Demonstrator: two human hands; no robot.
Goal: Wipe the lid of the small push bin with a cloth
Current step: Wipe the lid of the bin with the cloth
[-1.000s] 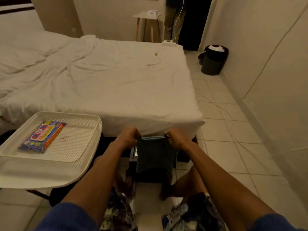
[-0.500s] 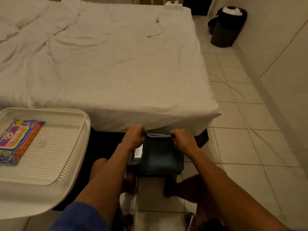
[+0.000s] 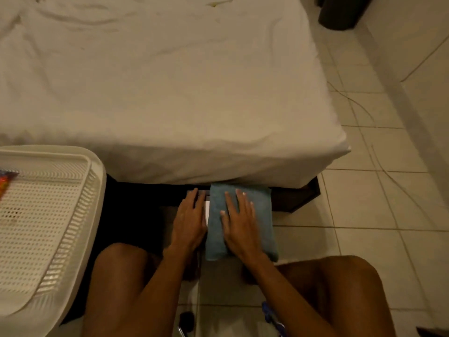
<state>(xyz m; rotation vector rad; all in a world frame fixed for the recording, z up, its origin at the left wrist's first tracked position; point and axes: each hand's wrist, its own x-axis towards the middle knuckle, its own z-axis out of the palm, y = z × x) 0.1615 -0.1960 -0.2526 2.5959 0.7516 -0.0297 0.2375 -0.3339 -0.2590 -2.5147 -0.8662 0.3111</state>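
A folded blue-grey cloth (image 3: 243, 215) with a soft, towel-like nap lies flat over the top of the small push bin, close against the foot of the bed, its far edge just under the overhang of the sheet. It forms a long rectangle with rounded corners, and its near end droops slightly over the front edge. The cloth covers nearly all of the bin; only a narrow pale strip of the lid (image 3: 207, 212) shows between the 2 hands, too little to judge its finish. The right hand (image 3: 239, 224) lies palm down on the cloth, fingers straight and slightly spread, gripping nothing. The left hand (image 3: 189, 220) lies flat just beside the cloth's left edge, fingers straight and together; it appears to rest on the bin's left side, though the surface beneath is too dark to tell. The person sits low with a bare knee on each side of the bin, above the pale tiled floor (image 3: 364, 251). The wide bed with a creased white sheet (image 3: 170, 93) fills the upper part of the view. At the left stands a white perforated plastic tray (image 3: 97, 190) with a brightly coloured packet (image 3: 6, 177) at its far edge. A dark round waste bin (image 3: 340, 10) stands well apart at the top right.
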